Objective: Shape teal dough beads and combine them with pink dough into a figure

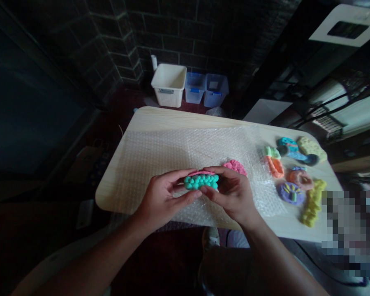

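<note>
Between my two hands is a small green piece of modelling clay (pixel 201 181) with a bumpy, beaded side and a pink layer along its top edge. My left hand (pixel 166 193) grips its left end, thumb at the front and fingers behind. On the right end, my right hand (pixel 232 193) pinches it the same way, the two thumbs almost meeting. The piece is held above bubble wrap (pixel 154 156). Just behind my right hand lies a bumpy pink clay piece (pixel 235 166), partly hidden by the fingers.
On the wooden table's (pixel 111 181) right side lie several coloured clay pieces, among them a purple disc (pixel 291 193), a yellow strip (pixel 313 203) and an orange and green piece (pixel 275 165). Beyond the table stand a white bin (pixel 169 84) and two clear boxes (pixel 216 88).
</note>
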Available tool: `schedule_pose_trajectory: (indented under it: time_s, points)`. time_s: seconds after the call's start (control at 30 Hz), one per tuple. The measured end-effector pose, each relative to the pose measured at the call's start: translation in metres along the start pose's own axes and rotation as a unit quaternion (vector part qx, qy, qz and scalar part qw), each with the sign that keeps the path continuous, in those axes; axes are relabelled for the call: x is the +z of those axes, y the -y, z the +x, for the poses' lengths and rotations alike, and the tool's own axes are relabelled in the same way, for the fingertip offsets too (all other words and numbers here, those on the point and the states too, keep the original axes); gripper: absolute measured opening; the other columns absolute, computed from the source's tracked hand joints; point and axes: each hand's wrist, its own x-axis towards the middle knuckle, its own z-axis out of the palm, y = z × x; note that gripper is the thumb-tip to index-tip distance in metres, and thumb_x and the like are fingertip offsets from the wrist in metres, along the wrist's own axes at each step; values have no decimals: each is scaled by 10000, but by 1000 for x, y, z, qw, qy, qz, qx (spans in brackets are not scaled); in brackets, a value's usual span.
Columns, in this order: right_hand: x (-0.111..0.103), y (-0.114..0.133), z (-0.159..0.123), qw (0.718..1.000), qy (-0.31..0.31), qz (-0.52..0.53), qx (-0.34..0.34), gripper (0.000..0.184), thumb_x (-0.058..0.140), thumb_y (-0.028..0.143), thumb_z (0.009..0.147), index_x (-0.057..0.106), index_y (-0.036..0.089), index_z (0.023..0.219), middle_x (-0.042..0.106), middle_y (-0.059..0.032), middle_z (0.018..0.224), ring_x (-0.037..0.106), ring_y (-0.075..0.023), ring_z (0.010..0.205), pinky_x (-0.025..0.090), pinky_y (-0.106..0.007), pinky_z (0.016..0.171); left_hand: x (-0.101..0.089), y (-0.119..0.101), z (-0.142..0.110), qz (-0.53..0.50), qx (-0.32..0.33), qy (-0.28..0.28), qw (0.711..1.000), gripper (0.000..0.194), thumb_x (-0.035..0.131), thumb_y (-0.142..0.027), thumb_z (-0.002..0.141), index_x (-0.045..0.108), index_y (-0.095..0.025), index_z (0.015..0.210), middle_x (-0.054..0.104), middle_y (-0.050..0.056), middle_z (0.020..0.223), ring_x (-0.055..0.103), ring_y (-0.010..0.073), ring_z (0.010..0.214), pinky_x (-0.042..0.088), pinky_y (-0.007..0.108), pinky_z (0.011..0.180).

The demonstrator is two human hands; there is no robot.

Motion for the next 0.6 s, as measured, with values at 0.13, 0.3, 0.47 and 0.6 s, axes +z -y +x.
schedule_pose_trajectory:
  time_s: [0.13,0.3,0.47,0.6]
  points:
    - [3,0,-1,999,-24,-22,-14,359,944,162,799,823,272,1119,841,-27,1019,765,-155,895,629,-275,847,1,0,1,-6,-11,-1,1000,452,937,-136,786,821,-202,1218,848,69,1206,815,227,1105,661,278,990]
    - [0,6,0,1000,7,-11,18,369,905,233,869,816,303,1220,849,-37,1146,787,-172,1018,638,-299,933,3,-1,3,-7,-14,-28,1000,381,945,-174,790,827,-210,1150,859,50,1132,824,204,1041,668,256,938]
    - [-4,8,1,998,54,11,42,416,875,240,904,794,330,1301,840,-37,1252,792,-181,1119,639,-329,1010,2,-2,3,13,-12,-53,998,327,925,-230,822,818,-173,1126,854,91,1107,822,216,992,673,283,908]
    - [-2,7,1,998,52,16,41,397,865,210,910,800,320,1287,850,-39,1227,803,-176,1102,640,-334,1020,0,-1,3,13,-20,-52,998,322,924,-237,823,824,-163,1119,852,107,1101,820,231,985,675,298,894]
